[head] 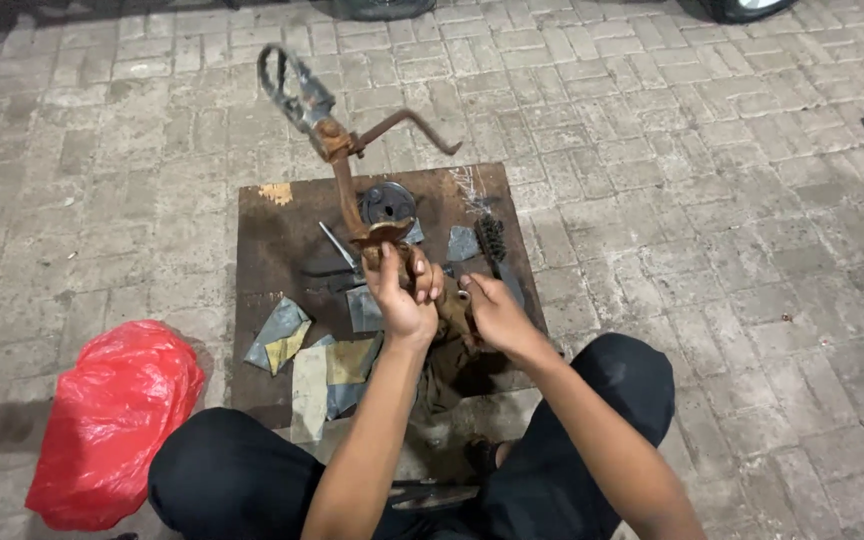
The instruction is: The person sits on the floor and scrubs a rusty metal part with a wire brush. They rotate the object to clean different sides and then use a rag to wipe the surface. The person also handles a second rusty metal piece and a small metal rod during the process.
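— What's the ground like?
— Grey paving bricks [712, 170], worn and dusty, with a dark rusty metal plate [262, 250] laid flat on them. A crumpled red plastic bag [112, 420] sits to the left.
— And the hands?
— The left hand [404, 292] is curled tight around the lower end of a rusted metal bar assembly [337, 150], held upright over the plate. The right hand [490, 310] is half-closed just beside it, fingers touching the same end; its exact grip I cannot tell.
— Anything else?
— Worn sandpaper scraps [297, 350], a round black disc [387, 203] and a wire brush [492, 240] lie on the plate.
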